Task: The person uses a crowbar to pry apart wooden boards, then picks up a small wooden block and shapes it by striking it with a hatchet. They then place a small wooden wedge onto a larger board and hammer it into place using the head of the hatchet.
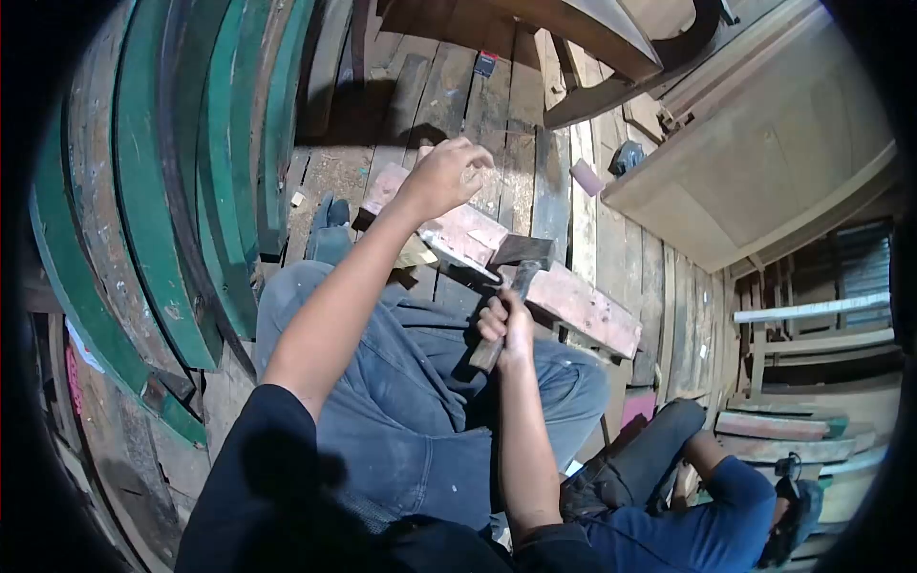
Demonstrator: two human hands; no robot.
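My left hand (451,179) is raised over the upper end of a pinkish, worn wooden beam (585,310), its fingers loosely curved and apart, with nothing visible in them. The fingers of my right hand (506,327) are wrapped around the handle of a hammer-like tool (487,355), over my lap. Its metal head is close to the middle of the beam, beside a dark block (523,250) lying across the beam. A small pale wood piece (416,254) is by the beam's near side, below my left hand.
Green curved boards (158,201) stand at the left. A large wooden panel (764,143) and a curved wooden frame (611,95) are at the upper right. Another person (707,506) sits close by at the lower right. A small dark box (485,63) lies on the plank floor.
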